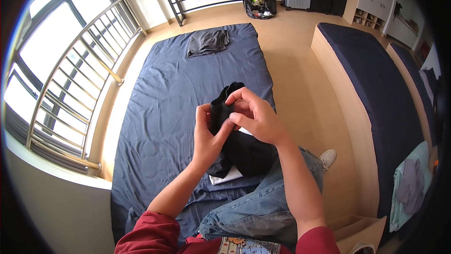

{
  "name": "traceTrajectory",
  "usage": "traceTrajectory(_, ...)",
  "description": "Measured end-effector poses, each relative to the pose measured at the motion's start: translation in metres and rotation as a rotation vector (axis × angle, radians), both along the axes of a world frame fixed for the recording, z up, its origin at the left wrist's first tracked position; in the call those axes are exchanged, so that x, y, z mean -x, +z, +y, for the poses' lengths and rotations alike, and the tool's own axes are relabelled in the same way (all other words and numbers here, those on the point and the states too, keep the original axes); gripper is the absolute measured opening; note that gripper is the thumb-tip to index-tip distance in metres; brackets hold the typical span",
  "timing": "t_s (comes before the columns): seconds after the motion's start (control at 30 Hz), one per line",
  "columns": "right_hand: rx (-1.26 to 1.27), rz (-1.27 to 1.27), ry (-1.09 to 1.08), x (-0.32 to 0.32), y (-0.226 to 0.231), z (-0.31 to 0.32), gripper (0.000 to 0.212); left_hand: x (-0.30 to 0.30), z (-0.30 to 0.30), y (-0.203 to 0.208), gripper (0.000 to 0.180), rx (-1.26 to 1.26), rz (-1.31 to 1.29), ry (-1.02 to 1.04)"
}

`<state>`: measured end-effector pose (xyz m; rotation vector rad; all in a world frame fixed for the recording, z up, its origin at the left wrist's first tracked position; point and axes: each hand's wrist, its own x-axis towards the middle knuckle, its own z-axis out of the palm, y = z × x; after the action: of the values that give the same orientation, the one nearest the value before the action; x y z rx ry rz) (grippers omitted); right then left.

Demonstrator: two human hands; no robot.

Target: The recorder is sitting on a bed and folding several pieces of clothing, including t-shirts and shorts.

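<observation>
A small piece of black cloth (220, 114) is held up between my two hands above the bed. Its upper edge forms a loose, cuff-like opening; whether it is a sock I cannot tell. My left hand (209, 129) pinches its left side, with the thumb pointing toward the right hand. On the right side, my right hand (257, 117) grips the cloth between bent fingers and thumb. Below the hands, a larger heap of black fabric (249, 154) lies by my leg. A white flat piece (226, 177) sticks out under that heap.
I sit on a bed with a dark blue sheet (159, 113); folded dark clothing (208, 43) lies at its far end. A metal railing (70, 85) runs along the window. Another bed (361, 66) stands to the right, with a light blue cloth (399, 209) near it.
</observation>
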<state>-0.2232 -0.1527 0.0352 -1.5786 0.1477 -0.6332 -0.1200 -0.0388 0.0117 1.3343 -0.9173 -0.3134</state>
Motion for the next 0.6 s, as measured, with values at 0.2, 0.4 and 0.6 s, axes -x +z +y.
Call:
traceTrajectory(0.2,-0.202,0.026,0.309,0.011,0.000,-0.012,0.032,-0.015,0.010,0.002,0.021,-0.049,0.103,-0.086)
traceTrajectory(0.4,0.362,0.546,-0.046,0.028,-0.018,-0.042,0.045,-0.027,0.027,0.025,0.022,0.017,0.123,-0.180)
traceTrajectory(0.6,0.656,0.183,-0.356,0.016,-0.015,-0.036,0.030,-0.052,0.037,0.038,0.028,0.001,-0.018,-0.103)
